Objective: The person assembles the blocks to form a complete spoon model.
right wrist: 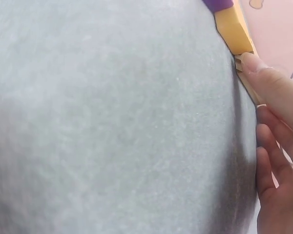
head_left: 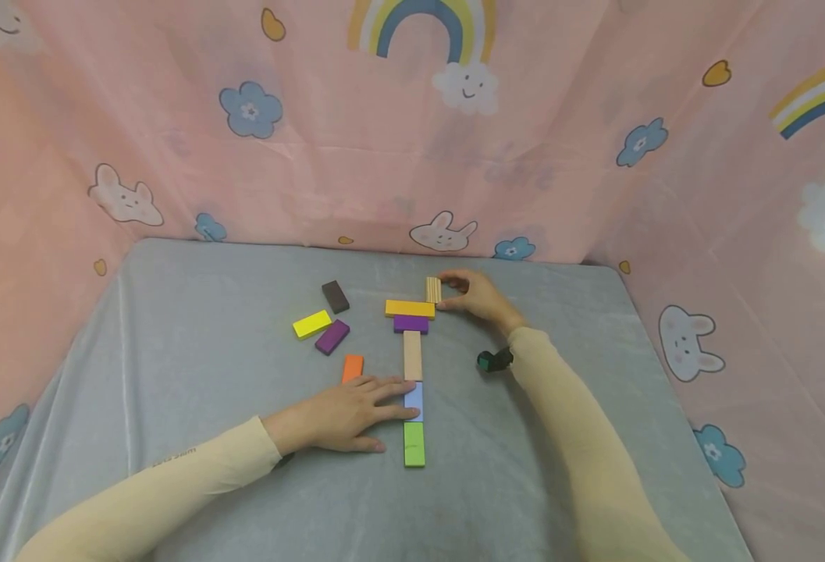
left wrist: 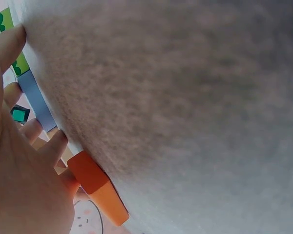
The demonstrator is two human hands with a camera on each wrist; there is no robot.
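Observation:
A column of blocks lies on the grey cloth: green (head_left: 414, 445), blue (head_left: 413, 401), tan (head_left: 412, 356), then a purple block (head_left: 410, 323) and an orange-yellow block (head_left: 409, 309) set crosswise at its far end. My left hand (head_left: 345, 414) is spread flat, fingertips on the blue block, with an orange block (head_left: 352, 368) beside its fingers, also seen as orange block (left wrist: 100, 187). My right hand (head_left: 478, 298) pinches a ridged wooden block (head_left: 433, 289) between thumb and fingers at the right end of the orange-yellow block; in the right wrist view the thumb touches that wooden block (right wrist: 249, 83).
Left of the column lie a dark brown block (head_left: 336, 297), a yellow block (head_left: 311, 324) and another purple block (head_left: 332, 337). A pink patterned curtain (head_left: 314, 179) stands behind the cloth-covered table (head_left: 208, 343). A black wrist device (head_left: 494, 361) is below my right wrist.

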